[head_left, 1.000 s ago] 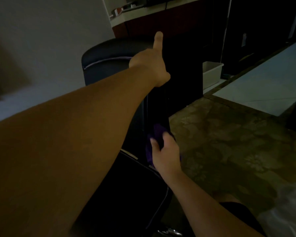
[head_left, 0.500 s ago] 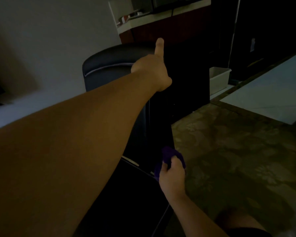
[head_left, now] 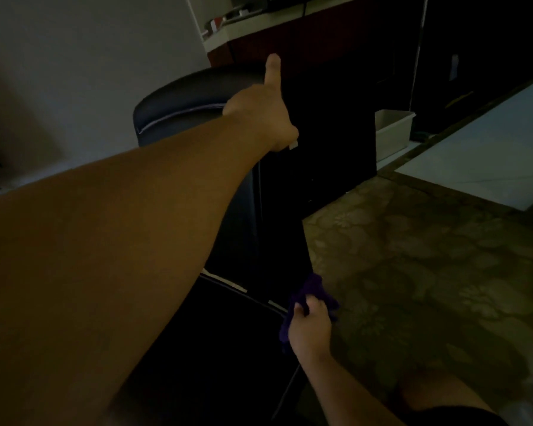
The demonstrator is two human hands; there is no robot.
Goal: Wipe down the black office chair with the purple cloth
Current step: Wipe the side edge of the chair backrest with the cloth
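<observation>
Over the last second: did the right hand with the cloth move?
Yes. The right hand, holding the purple cloth, moved down the right edge of the chair backrest to the seat corner.

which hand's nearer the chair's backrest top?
Left. The left hand is at the backrest top; the right hand is low by the seat edge, holding the purple cloth.

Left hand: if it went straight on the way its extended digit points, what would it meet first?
The left hand would likely meet the dark red cabinet front beyond the black office chair; depth is unclear.
</observation>
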